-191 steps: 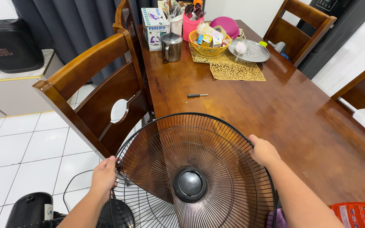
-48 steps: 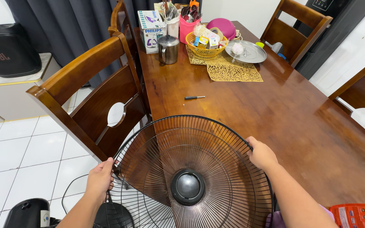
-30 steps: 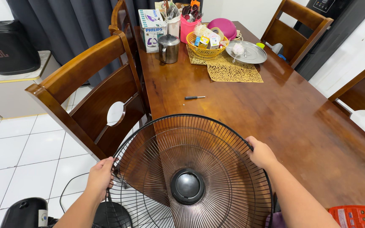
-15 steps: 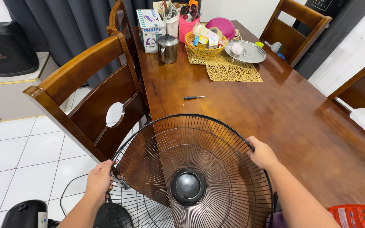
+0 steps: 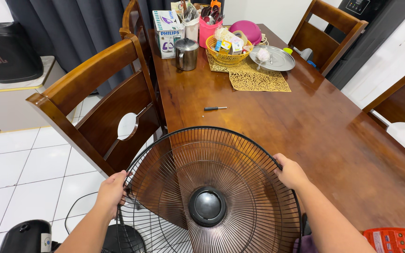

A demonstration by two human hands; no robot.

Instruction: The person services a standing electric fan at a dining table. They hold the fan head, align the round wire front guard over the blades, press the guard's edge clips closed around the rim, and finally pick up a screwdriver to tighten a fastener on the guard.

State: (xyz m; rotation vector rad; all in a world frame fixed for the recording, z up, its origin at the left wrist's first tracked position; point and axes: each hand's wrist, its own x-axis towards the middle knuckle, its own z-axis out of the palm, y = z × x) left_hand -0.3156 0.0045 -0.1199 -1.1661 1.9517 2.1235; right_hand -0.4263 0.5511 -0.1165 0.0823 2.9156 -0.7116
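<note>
Now holding steady over the near left corner of the wooden table (image 5: 277, 126), barely shifted from a moment ago: round black fan grille (image 5: 207, 192), gripped at opposite rim points by left hand (image 5: 111, 189) and right hand (image 5: 290, 171), fingers curled closed; small screwdriver (image 5: 215, 108) lying mid-table, untouched.

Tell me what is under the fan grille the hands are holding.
Through the black wire fan grille, gripped by the left hand and right hand, the wooden table edge and white floor tiles show. The round centre cap hides whatever lies directly beneath it.
</note>
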